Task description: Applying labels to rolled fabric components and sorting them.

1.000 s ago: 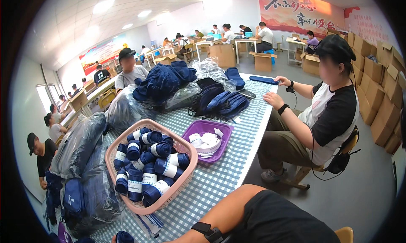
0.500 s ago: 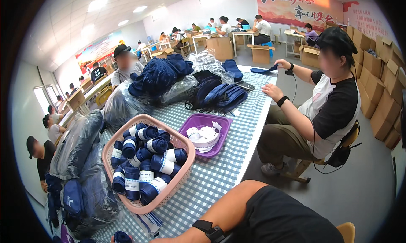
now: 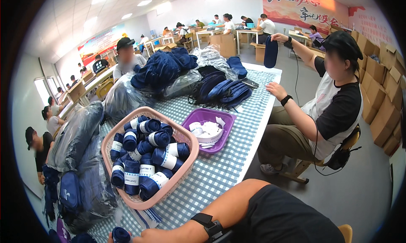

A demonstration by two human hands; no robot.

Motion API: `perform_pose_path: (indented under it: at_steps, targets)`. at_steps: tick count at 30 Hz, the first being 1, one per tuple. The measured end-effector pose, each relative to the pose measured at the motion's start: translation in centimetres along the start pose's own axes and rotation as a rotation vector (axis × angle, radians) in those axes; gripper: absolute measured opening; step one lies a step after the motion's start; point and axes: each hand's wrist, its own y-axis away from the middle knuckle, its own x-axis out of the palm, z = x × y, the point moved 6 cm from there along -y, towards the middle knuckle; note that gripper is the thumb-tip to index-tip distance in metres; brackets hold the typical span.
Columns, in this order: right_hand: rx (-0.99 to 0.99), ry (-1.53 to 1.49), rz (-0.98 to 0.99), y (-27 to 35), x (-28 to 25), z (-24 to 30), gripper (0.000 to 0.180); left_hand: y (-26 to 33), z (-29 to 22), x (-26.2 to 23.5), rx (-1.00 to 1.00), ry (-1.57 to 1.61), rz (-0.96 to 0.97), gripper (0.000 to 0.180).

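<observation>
- At the far left, big clear bags (image 3: 78, 133) full of dark blue things lean on each other. A blue pouch (image 3: 70, 192) is by them. I can't see any rolls in there, so these look like they are not done.
- Next is the pink basket (image 3: 185, 171). Lots of blue rolls (image 3: 147, 170) sit in it, and most show a white paper band. These look all done to me — a good big pile.
- Down below the basket is one more dark blue roll (image 3: 121, 235), low at the bottom edge. I see no white band on it, but part is cut off, so it looks only partly done. A tiny bit of skin shows at its left side. It may be the left hand — I can't tell how open that hand is, or what it has.
- The right hand (image 3: 149, 235) is on the other side of this roll. Its fingers are curled in and seem to hold the roll.
- Farther back is a heap of blue cloth (image 3: 165, 69), loose and not rolled.
- Then comes the purple tray (image 3: 229, 126) with white paper bits (image 3: 207, 129) in it, so there are plenty left.
- Behind the tray, flat blue pouches (image 3: 228, 93) lie in a pile, not rolled.
- At the right, a co-worker (image 3: 334, 99) holds up one long, flat blue piece (image 3: 271, 52). It is not rolled.
</observation>
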Motion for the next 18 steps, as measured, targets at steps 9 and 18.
perform_pose_path:
  at_steps: [9,18]
  targets:
    - [0.223,-0.178,-0.184,-1.3,-3.1,-1.0,0.021,0.6,-1.4,-1.5,0.272,-0.886,-0.092,0.04]
    - [0.479,-0.387,-0.231,-1.7,-4.8,-3.7,0.037,2.2,-2.4,2.8,0.427,-0.79,-0.053,0.042]
